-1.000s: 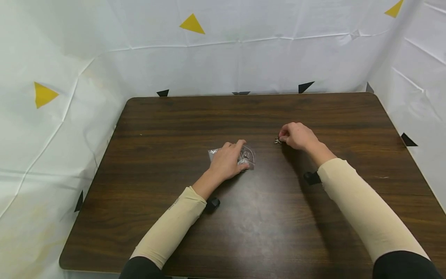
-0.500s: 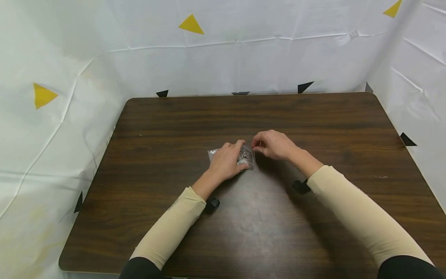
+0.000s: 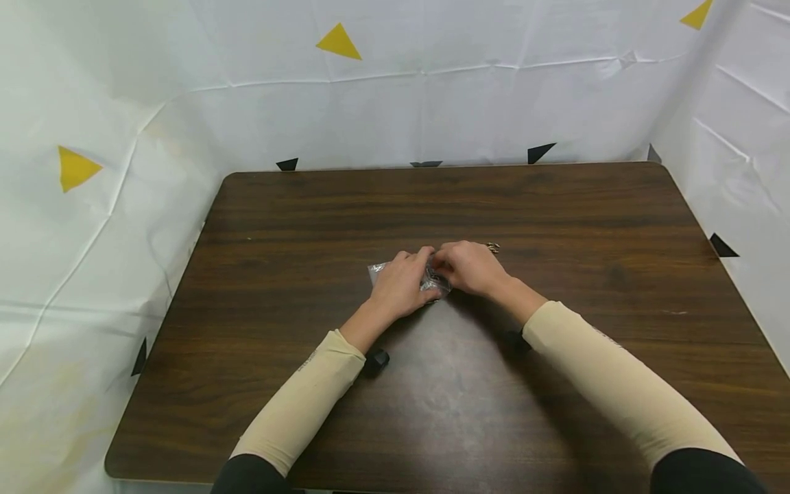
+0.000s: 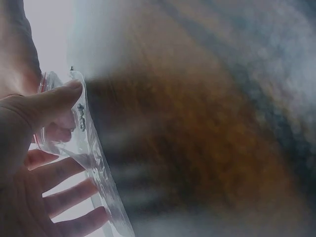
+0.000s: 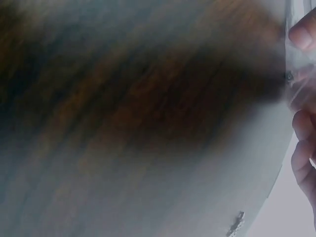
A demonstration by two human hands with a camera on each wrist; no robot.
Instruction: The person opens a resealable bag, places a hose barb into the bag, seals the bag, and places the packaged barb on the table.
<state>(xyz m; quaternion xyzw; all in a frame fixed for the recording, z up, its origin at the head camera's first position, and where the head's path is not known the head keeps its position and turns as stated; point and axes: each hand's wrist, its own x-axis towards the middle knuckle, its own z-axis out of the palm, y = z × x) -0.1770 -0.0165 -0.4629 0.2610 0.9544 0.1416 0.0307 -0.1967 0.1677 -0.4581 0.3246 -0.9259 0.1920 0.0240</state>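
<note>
My left hand point(image 3: 400, 287) holds a clear zip bag point(image 4: 101, 173) near its mouth, thumb on one side and fingers spread on the other. A red line runs along the bag's zip. Small silvery metal pieces point(image 4: 81, 117) show through the plastic. My right hand point(image 3: 470, 266) is at the bag's mouth with its fingers bent, the fingertips showing through the plastic in the left wrist view. I cannot tell whether those fingertips still pinch a piece. A little pile of similar metal pieces point(image 3: 492, 248) lies on the table just beyond my right hand.
The dark wood-grain table point(image 3: 308, 219) has rounded corners and stands against white sheeting point(image 3: 382, 116) at the back and sides. Yellow and black triangles mark the sheeting. A black wrist camera point(image 3: 376, 361) hangs under my left sleeve.
My right hand has moved left from the pile of metal pieces to the bag's mouth, uncovering the pile. My left hand has stayed in place on the bag.
</note>
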